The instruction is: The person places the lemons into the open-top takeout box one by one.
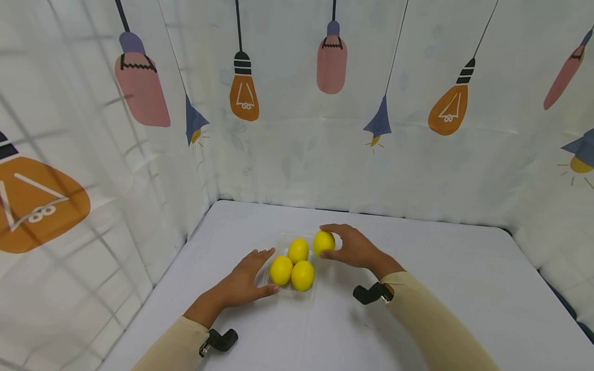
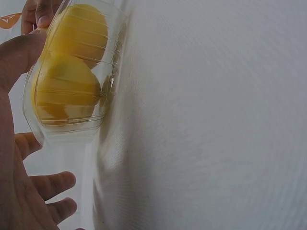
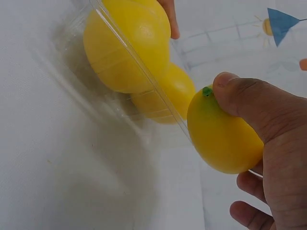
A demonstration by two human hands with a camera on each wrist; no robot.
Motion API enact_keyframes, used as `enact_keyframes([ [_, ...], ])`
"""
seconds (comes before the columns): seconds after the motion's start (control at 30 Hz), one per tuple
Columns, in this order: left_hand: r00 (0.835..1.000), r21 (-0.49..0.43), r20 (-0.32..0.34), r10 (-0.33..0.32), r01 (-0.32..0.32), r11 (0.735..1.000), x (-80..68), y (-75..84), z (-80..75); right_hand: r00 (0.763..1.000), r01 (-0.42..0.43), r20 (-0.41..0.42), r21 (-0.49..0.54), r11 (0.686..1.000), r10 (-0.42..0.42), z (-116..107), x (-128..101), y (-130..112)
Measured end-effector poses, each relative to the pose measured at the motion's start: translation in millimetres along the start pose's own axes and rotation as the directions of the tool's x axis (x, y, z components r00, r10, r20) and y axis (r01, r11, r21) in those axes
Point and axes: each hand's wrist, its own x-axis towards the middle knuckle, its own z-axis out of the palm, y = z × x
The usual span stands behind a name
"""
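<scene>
The right hand (image 1: pixel 355 247) pinches a yellow lemon (image 1: pixel 323 242) at the far right corner of the clear plastic tray (image 1: pixel 278 241) mid-table, while the left hand (image 1: pixel 245 281), fingers spread, steadies the tray's left edge beside three more lemons (image 1: pixel 293 266).

A clear tray (image 1: pixel 284 239) sits on a table (image 1: pixel 445 288). Three lemons (image 1: pixel 293 265) lie in the tray. A fourth lemon (image 1: pixel 323 242) sits at the tray's far right corner, held by the right hand (image 1: pixel 355 246). The left hand (image 1: pixel 243 281) rests against the tray's left side.
</scene>
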Motion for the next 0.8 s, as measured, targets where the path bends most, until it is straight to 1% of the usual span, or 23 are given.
enact_keyframes([
  [0.37,1.000,0.004,0.000,0.006,-0.006,1.000,1.5,-1.5,1.1,1.000,0.003,0.023,-0.022,1.000,-0.003,4.7,5.7,-11.1],
  [0.63,1.000,0.000,-0.005,0.001,-0.001,1.000,0.9,-1.3,1.0,0.999,0.021,0.028,-0.047,0.999,-0.020,12.4,11.4,-12.6],
  [0.8,1.000,-0.006,-0.003,0.024,-0.024,1.000,1.3,-3.7,1.5,0.999,0.022,0.033,-0.075,0.997,-0.020,15.7,11.4,-15.8],
])
